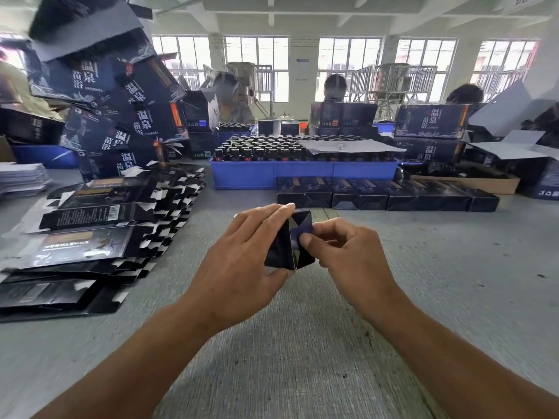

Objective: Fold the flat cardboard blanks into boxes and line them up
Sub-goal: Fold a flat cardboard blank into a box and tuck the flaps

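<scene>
A small dark cardboard box [295,237] is held above the grey table [302,343], its open end with folded flaps facing me. My left hand [242,255] grips the box from the left, fingers over its top and thumb under it. My right hand [344,252] is curled at the box's right side, its thumb pressing on an end flap. A slanting stack of flat dark blanks [99,237] lies to the left. A row of folded boxes [387,193] lies lined up behind the hands.
A blue crate [302,173] full of small dark bottles stands behind the row. Large printed cartons are piled at the left [106,101] and right [432,122]. People sit across the table. A brown tray [472,182] lies at the right.
</scene>
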Demonstrator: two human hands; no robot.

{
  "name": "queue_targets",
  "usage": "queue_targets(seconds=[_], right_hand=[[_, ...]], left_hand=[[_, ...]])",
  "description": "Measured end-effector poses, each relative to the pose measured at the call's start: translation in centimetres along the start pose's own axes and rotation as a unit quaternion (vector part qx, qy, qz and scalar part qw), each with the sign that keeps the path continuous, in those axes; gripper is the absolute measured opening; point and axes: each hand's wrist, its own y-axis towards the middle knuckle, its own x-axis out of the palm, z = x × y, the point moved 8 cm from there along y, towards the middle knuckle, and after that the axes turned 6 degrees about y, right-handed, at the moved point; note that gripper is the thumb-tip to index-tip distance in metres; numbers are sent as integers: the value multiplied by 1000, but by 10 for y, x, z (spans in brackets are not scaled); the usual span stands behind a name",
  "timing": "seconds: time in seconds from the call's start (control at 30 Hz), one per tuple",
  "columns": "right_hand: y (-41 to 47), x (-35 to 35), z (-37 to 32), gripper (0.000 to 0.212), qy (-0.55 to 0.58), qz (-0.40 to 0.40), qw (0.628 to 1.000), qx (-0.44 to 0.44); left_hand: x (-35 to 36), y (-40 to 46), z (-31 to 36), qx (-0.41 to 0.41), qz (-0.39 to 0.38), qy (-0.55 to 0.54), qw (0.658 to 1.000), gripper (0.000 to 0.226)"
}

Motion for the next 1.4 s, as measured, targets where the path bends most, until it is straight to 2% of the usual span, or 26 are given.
queue_targets(seconds=[0.2, 0.43, 0.5, 0.6, 0.67, 0.8, 0.9, 0.97, 1.03, 1.1, 1.17, 1.27, 1.4], right_hand=[[0, -2, -2, 8, -39, 18, 999, -4], [-2, 1, -3, 10, -52, -3, 999, -10], [-4, 3, -5, 26, -49, -14, 999, -13], [-8, 12, -4, 68, -69, -48, 996, -10], [-8, 14, -1, 79, -75, -50, 996, 6], [-2, 4, 9, 78, 40, -2, 997, 68], [1, 2, 18, 63, 96, -14, 990, 100], [0, 6, 24, 62, 105, -44, 986, 121], [-1, 13, 28, 59, 98, -79, 983, 137], [-4, 21, 29, 55, 68, -116, 981, 141], [-6, 27, 29, 50, 32, -151, 979, 134], [-6, 28, 24, 48, 35, -153, 981, 117], [2, 9, 8, 49, 86, -63, 993, 42]], left_hand=[[-2, 0, 2, 5, 7, 3, 1000, 89], [-2, 0, 0, -1, 14, -5, 1000, 89], [-4, 1, 1, 0, 23, -11, 1000, 87], [-4, 0, 6, 21, 29, -18, 999, 85], [0, 0, 10, 38, 16, -24, 999, 90], [1, 0, 13, 43, 24, -6, 999, 92], [-7, -1, -3, -57, 72, -30, 995, 80], [-10, -3, -25, -170, 89, -101, 976, 71], [-7, -6, -43, -256, 89, -221, 937, 65], [1, -3, -49, -280, 78, -383, 877, 59], [3, -1, -47, -275, 78, -463, 839, 50], [-2, -1, -46, -256, 98, -480, 833, 51], [1, -1, -39, -231, 78, -480, 843, 62]])
